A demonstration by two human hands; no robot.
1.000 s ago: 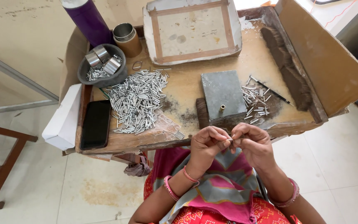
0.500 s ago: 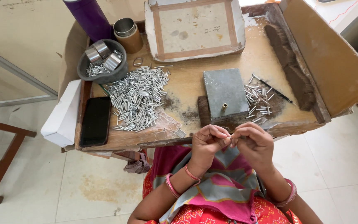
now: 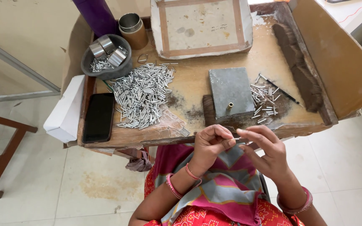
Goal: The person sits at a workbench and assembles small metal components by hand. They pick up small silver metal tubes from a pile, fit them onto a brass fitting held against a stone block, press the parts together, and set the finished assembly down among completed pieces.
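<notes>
Metal pin [image 3: 236, 138], thin and short, sat pinched between the fingertips of both hands just off the table's [image 3: 189, 83] near edge, above the lap. Left hand [image 3: 211, 144] had its grip curled tight on one end; right hand [image 3: 265, 151] nipped the other end, its remaining fingers loosely spread. Beyond, a grey metal block [image 3: 231, 91] stood near the near edge, small pins [image 3: 265, 98] scattered to its right. A large heap of silver pins [image 3: 141, 97] lay left of centre, a black phone [image 3: 99, 117] beside it, a grey bowl [image 3: 105, 58] at the far-left corner.

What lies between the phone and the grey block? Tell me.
In the head view, a heap of small silver tubes lies on the wooden tray between the phone and the grey block.
</notes>
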